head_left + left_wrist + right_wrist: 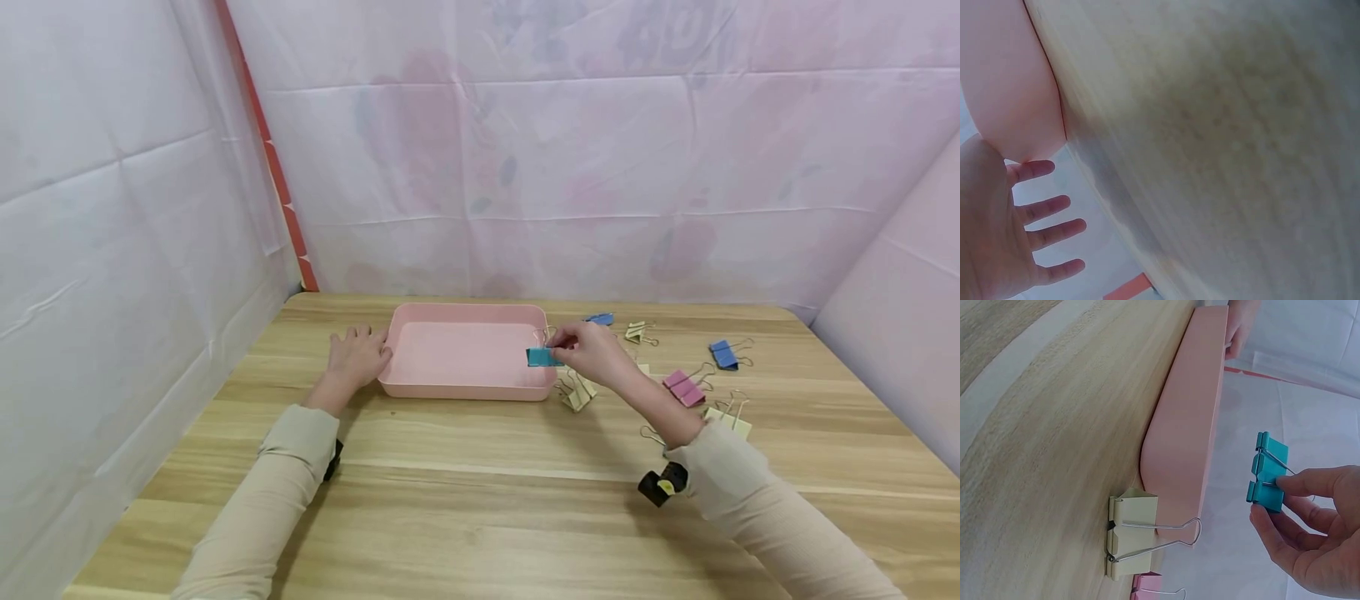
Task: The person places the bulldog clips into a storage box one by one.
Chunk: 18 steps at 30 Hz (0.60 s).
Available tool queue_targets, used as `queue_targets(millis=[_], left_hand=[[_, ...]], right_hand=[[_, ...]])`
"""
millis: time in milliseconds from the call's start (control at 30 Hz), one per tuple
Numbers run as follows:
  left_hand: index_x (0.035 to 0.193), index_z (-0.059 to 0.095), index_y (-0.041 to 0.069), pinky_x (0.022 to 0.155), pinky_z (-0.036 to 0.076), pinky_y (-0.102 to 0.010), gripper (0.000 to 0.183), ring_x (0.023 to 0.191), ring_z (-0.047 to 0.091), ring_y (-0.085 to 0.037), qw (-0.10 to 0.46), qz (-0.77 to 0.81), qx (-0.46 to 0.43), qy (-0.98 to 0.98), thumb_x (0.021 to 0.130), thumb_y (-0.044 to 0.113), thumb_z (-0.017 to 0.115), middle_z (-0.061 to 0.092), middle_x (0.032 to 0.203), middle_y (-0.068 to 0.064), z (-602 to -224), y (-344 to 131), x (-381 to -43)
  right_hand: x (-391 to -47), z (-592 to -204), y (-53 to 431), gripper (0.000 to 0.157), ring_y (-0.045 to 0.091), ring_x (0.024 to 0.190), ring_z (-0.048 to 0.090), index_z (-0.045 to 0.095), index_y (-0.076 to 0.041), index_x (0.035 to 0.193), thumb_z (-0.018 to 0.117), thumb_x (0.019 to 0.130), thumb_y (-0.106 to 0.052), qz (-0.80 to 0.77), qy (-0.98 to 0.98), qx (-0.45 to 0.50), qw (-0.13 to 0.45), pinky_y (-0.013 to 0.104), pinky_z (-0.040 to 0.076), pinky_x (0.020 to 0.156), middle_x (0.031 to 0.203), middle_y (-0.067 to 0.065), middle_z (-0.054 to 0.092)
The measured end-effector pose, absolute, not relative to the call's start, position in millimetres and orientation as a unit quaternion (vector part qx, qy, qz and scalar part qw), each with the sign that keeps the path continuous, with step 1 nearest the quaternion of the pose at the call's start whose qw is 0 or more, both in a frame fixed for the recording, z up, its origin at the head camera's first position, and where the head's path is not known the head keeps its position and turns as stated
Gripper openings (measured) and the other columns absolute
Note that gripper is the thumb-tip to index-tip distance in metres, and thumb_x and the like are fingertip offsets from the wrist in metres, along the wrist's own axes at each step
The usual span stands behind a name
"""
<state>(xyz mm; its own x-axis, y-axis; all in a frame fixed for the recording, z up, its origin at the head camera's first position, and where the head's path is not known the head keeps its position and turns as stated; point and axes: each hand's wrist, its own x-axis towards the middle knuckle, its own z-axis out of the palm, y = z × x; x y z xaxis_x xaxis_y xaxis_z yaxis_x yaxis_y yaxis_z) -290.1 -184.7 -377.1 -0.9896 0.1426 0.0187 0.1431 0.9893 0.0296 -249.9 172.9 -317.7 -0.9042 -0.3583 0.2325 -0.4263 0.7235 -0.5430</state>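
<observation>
A pink tray lies on the wooden table. At its left end my left hand touches the wall, and the left wrist view shows that hand's fingers straight and spread. My right hand pinches a teal binder clip between thumb and fingers, above the tray's right end. The right wrist view shows the teal clip raised off the table, its wire handles partly behind the fingers. Just below that hand, a cream binder clip stands beside the tray's right end.
More binder clips are scattered right of the tray: a pink one, a blue one, a cream one partly behind the right sleeve, a small cream one and another blue one. White cloth walls surround the table.
</observation>
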Motion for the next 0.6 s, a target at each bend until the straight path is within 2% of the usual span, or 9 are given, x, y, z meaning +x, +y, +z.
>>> queue_targets(millis=[600], left_hand=[[0.14, 0.039, 0.009, 0.089, 0.025, -0.062, 0.05, 0.116, 0.036, -0.043, 0.013, -0.017, -0.075, -0.997, 0.096, 0.032, 0.035, 0.04, 0.13, -0.025, -376.0, -182.8, -290.6]], right_hand=[[-257.5, -317.2, 168.3, 0.01, 0.019, 0.069, 0.06, 0.069, -0.001, 0.086, 0.062, 0.085, -0.008, 0.311, -0.931, 0.19, 0.035, 0.031, 0.045, 0.059, 0.081, 0.008, 0.066]])
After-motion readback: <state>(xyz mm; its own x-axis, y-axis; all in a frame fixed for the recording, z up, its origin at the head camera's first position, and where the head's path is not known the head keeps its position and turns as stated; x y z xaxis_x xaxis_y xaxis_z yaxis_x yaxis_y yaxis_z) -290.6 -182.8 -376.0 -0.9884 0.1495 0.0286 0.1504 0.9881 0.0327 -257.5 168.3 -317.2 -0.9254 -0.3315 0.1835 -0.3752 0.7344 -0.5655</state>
